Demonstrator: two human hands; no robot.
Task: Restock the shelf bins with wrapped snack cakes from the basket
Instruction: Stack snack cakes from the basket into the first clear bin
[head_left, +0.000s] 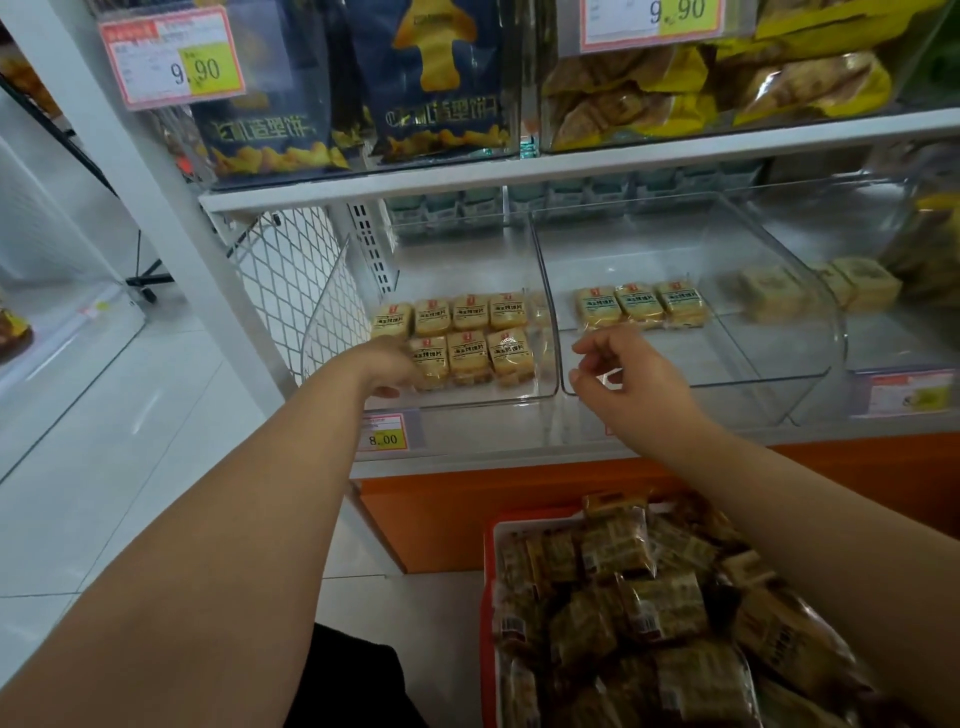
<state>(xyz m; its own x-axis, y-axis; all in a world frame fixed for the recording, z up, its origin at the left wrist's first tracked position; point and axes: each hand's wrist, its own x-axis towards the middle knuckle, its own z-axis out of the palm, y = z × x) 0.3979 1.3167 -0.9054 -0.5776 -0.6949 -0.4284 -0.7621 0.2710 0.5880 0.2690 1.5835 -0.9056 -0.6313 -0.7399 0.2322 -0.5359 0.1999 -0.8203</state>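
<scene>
Shelf bin (540, 387): snack cakes (467, 332) upright-facing, rowed.

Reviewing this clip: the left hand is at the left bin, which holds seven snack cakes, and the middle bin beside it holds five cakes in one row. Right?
Not quite. The head view shows three cakes in one row in the middle bin, not five. The rest stands: the left hand is at the left bin, which shows seven snack cakes.

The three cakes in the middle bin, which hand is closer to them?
Right. The right hand hangs just below the three cakes, at the middle bin's front; the left hand touches cakes in the neighboring bin.
</scene>
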